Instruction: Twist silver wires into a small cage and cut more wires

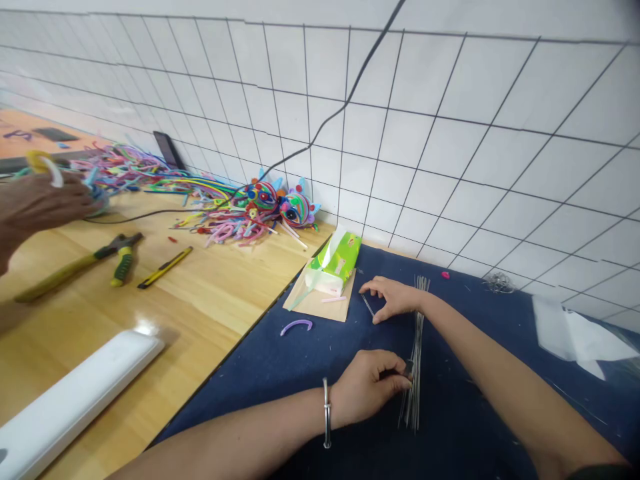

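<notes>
My left hand point(370, 387), with a silver bangle at its wrist, is closed in a pinch on a small dark object point(409, 368) at the left side of a bundle of thin metal wires point(416, 393). The bundle lies lengthwise on the dark blue cloth point(465, 427). Past it, my right hand point(393, 298) rests near the upper part of the bundle, its thumb and index finger apart. Between those fingertips is a short piece of thin wire point(368, 305). My right forearm crosses beside the top of the wires.
A green tissue pack point(345, 257) sits on brown paper point(300, 300), near a purple curved piece point(297, 325). Pliers point(123, 257), a yellow cutter point(165, 267), a white long case point(85, 400) and colourful pipe cleaners point(240, 223) lie left. Another person's hand point(45, 203) is far left.
</notes>
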The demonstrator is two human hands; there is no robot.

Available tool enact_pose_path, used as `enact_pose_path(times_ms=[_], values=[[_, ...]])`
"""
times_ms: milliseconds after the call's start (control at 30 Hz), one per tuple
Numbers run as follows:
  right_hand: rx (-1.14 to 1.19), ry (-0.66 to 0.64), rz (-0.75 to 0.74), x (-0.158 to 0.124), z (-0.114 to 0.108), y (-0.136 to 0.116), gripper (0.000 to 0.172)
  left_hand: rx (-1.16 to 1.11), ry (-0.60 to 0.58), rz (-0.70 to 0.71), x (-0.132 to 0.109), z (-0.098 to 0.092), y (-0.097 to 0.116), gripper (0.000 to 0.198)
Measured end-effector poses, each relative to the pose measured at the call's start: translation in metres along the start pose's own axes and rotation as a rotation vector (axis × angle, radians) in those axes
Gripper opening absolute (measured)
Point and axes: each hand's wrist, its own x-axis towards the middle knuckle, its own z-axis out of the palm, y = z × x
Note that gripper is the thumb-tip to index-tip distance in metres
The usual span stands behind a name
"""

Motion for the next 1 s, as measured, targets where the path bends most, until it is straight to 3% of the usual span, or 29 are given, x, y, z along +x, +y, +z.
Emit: enact_pose_path(times_ms=[1000], values=[[0.005, -0.001, -0.015, -0.001, -0.0006, 0.0006, 0.075, 0.0, -0.004, -0.02, -0.0003, 0.001, -0.0016, 0.013]])
